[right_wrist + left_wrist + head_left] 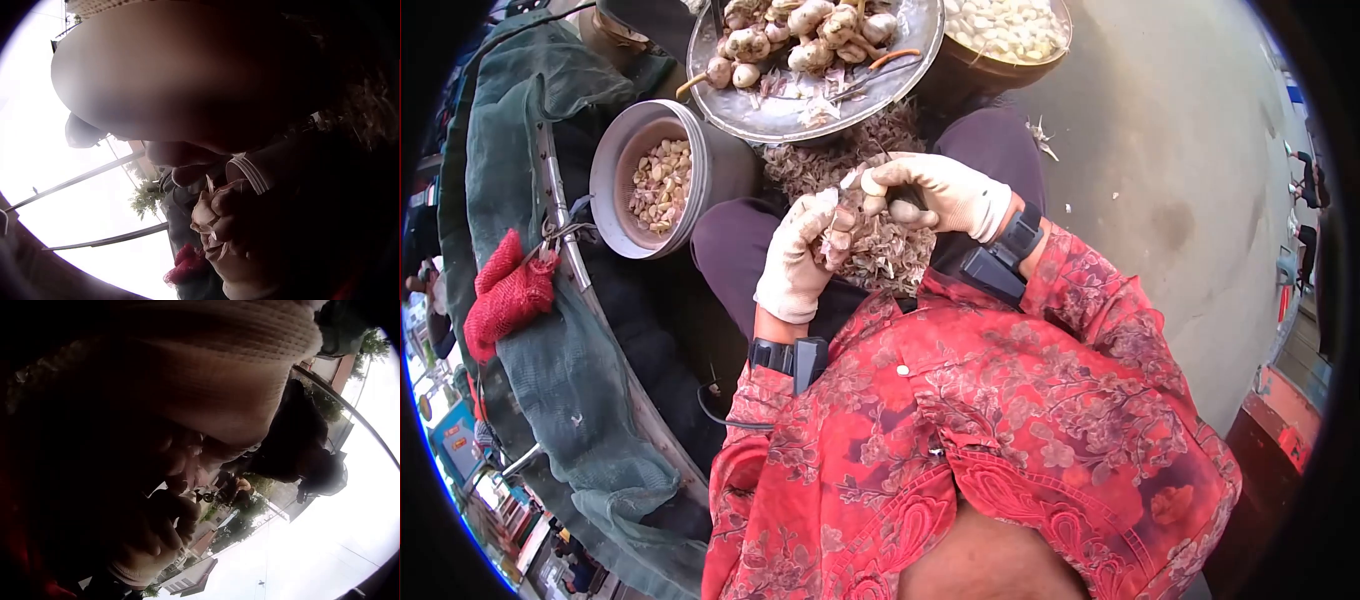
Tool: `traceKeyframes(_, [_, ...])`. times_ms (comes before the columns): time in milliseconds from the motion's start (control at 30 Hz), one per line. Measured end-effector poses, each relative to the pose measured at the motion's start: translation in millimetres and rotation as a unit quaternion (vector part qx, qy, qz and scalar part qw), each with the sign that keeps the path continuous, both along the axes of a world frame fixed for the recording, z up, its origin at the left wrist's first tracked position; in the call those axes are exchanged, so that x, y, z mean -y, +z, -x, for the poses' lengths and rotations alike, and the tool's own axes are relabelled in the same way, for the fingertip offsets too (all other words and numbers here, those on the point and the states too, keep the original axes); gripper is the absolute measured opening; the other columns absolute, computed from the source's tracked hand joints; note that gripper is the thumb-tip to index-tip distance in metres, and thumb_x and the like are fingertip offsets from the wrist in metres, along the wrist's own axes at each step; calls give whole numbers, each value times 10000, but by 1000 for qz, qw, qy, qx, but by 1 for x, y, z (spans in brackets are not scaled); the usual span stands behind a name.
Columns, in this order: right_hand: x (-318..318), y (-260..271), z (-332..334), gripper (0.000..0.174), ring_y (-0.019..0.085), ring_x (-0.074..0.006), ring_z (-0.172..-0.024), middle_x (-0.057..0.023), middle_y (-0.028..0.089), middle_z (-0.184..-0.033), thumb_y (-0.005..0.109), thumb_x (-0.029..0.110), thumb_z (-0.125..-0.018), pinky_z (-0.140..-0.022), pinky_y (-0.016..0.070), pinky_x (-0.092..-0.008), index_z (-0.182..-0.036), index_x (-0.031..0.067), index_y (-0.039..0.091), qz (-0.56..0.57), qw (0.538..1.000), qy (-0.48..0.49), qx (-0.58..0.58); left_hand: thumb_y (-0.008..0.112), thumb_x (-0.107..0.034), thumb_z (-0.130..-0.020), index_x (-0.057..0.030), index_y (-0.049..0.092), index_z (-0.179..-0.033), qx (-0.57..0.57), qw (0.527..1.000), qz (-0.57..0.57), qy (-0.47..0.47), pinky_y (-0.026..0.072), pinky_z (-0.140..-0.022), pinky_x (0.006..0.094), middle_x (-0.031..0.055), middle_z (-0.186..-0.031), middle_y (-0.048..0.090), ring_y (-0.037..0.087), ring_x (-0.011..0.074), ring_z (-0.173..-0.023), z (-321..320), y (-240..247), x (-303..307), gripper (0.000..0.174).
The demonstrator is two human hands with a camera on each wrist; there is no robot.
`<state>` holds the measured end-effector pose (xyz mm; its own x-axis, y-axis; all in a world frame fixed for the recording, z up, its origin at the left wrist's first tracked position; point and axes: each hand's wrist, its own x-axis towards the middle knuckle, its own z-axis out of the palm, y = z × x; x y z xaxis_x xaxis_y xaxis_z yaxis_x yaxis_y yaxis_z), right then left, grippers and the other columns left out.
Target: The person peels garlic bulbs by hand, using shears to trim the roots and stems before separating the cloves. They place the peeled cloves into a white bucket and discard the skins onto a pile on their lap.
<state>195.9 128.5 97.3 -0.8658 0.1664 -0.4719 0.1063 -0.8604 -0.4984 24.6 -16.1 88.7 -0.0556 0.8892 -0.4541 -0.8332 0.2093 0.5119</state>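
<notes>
In the head view, both hands meet over the lap in pale work gloves whose fingertips are bare. My left hand [792,268] grips a partly broken garlic bulb [837,243] with papery skin on it. From the other side my right hand [952,196] bends its fingers and thumb in at the bulb's upper end. What lies deeper inside the right hand is hidden. The right wrist view shows the garlic bulb [203,212] in the left fingers, with peeling skin flaps. In the left wrist view both hands are dark and close together.
Garlic skins [890,255] heap up between the knees. Ahead, a metal tray [820,128] holds whole bulbs. A white bucket [603,185] of loose cloves stands at left, a tub [990,75] of peeled cloves beyond the tray. A red mesh bag [505,300] hangs on green netting.
</notes>
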Motion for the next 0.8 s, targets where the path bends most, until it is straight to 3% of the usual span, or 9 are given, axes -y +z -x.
traceKeyframes(33, [-8, -2, -2, 309, 390, -65, -433, -40, 643, -791, 538, 190, -941, -379, 282, -201, -1171, -8, 591, -2, 1000, -8, 15, 622, -192, -917, -47, 576, -941, -28, 998, 50, -11, 411, -523, 213, 45, -799, 620, 528, 98, -605, 1, 4, -3, 153])
traceKeyframes(67, [-16, 11, -4, 181, 444, -50, -495, -37, 651, -823, 558, 204, -933, -402, 311, -175, -989, 45, 624, -14, 998, -10, 55, 622, -213, -923, -56, 571, -955, -80, 993, 62, -54, 408, -514, 214, 40, -814, 626, 534, 93, -609, 4, -3, -4, 168])
traceKeyframes(200, [-59, 17, -20, 167, 432, -39, -534, -43, 644, -854, 574, 222, -924, -409, 309, -155, -978, 73, 624, -2, 992, -93, 88, 584, -230, -959, -84, 604, -892, -214, 951, 138, -172, 374, -507, 179, -9, -719, 608, 510, 55, -553, -2, -14, -13, 162])
traceKeyframes(333, [-113, 28, -39, 194, 464, -17, -541, -36, 612, -858, 586, 185, -938, -374, 329, -136, -1083, 55, 587, -35, 970, -223, 94, 582, -204, -965, -114, 591, -912, -262, 929, 145, -215, 363, -485, 165, -27, -740, 621, 515, 27, -550, -10, -31, -20, 105])
traceKeyframes(467, [-154, 43, -50, 143, 474, -47, -579, -111, 689, -1036, 598, 207, -943, -392, 307, -161, -981, 72, 569, -134, 913, -339, 181, 578, -228, -969, -45, 626, -1164, -401, 883, 60, -236, 459, -632, 216, 8, -854, 679, 604, 87, -739, -9, -64, -13, 272])
traceKeyframes(533, [-178, 26, -66, 214, 502, -59, -600, -90, 710, -990, 557, 252, -966, -420, 315, -178, -1054, 58, 580, -241, 875, -334, 254, 602, -238, -951, -18, 666, -1058, -621, 738, -63, -257, 478, -654, 294, 85, -851, 687, 622, 179, -750, -6, -61, -15, 253])
traceKeyframes(567, [-181, 25, -68, 230, 503, -58, -602, -83, 713, -984, 547, 260, -968, -434, 324, -178, -1067, 56, 582, -283, 849, -340, 289, 630, -257, -930, -3, 675, -917, -663, 657, 28, -358, 474, -668, 354, 159, -812, 648, 612, 264, -731, -4, -44, -23, 258])
traceKeyframes(667, [-190, 22, -75, 273, 491, -56, -620, -57, 713, -983, 530, 271, -966, -475, 357, -187, -1107, 47, 598, -335, 815, -345, 322, 660, -259, -907, -6, 653, -839, -705, 601, 6, -377, 462, -657, 344, 173, -758, 597, 592, 277, -703, -4, -43, -33, 262])
traceKeyframes(800, [-189, 23, -68, 282, 472, -46, -644, -11, 692, -897, 568, 293, -944, -500, 367, -189, -1080, 54, 630, -331, 816, -352, 318, 678, -208, -890, -1, 634, -816, -703, 625, 44, -337, 464, -659, 328, 131, -727, 594, 574, 235, -681, -4, -43, -40, 225])
